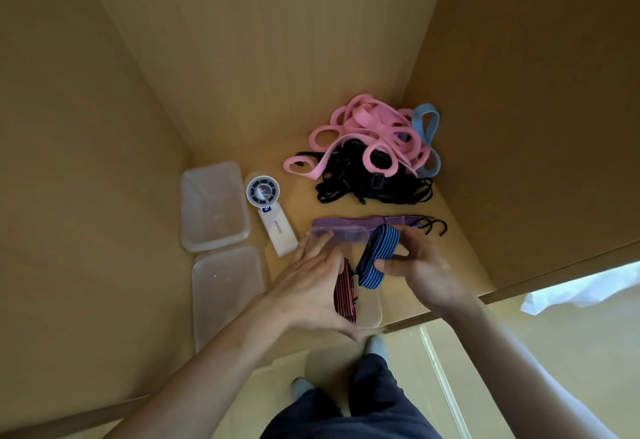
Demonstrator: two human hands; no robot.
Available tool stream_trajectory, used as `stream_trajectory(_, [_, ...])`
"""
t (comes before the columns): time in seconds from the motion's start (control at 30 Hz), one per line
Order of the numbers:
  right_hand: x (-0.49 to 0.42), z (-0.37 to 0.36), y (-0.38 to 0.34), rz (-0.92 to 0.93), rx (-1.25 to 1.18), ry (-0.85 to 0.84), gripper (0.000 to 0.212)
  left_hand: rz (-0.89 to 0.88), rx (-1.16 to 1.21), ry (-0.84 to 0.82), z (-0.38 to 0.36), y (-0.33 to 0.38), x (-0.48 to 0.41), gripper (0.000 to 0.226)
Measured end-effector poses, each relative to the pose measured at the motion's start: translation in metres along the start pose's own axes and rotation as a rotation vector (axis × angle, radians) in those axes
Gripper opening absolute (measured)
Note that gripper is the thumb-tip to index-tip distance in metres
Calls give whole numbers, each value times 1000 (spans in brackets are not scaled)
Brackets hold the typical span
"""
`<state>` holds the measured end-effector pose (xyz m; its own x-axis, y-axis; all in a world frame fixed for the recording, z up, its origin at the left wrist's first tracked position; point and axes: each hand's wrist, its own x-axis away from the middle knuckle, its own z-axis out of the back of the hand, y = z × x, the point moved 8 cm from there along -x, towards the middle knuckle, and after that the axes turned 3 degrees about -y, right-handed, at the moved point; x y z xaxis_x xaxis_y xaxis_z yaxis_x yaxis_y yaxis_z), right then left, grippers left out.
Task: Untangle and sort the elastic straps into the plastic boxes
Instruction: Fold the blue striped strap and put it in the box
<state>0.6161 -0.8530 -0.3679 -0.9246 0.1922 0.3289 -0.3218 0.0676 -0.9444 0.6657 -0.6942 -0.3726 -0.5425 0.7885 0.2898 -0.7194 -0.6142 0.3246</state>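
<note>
My right hand [424, 270] grips a folded blue striped strap [375, 258] over a clear plastic box [370, 315]. A red and black striped strap [344, 293] lies in that box beside my left hand [311, 286], whose straight fingers rest along the box's left side. Behind the box lie several purple striped straps with black hooks [377, 223]. Farther back sits a tangled pile of pink bands [367, 137], black straps [374, 184] and a light blue band [426, 126].
Two clear plastic boxes stand at the left, one farther back [213, 206] and one nearer [227, 293]. A white handheld fan [272, 211] lies between them and the straps. Wooden walls enclose the shelf on the left, back and right.
</note>
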Motion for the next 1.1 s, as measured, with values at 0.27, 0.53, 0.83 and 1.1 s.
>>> stream_trajectory(0.27, [4,-2,7,-58,96,0,54,-47,36,54,1,4,-2,101])
stream_trajectory(0.53, [11,-10,7,-14,167,-1,55,-77,-77,-49,-7,10,-2,83])
stream_trajectory(0.83, [23,-23,1,68,333,-47,63,-79,-128,-94,-14,13,-2,88])
stream_trajectory(1.1, [32,-32,8,204,597,0,59,-44,-104,-33,-14,5,-2,100])
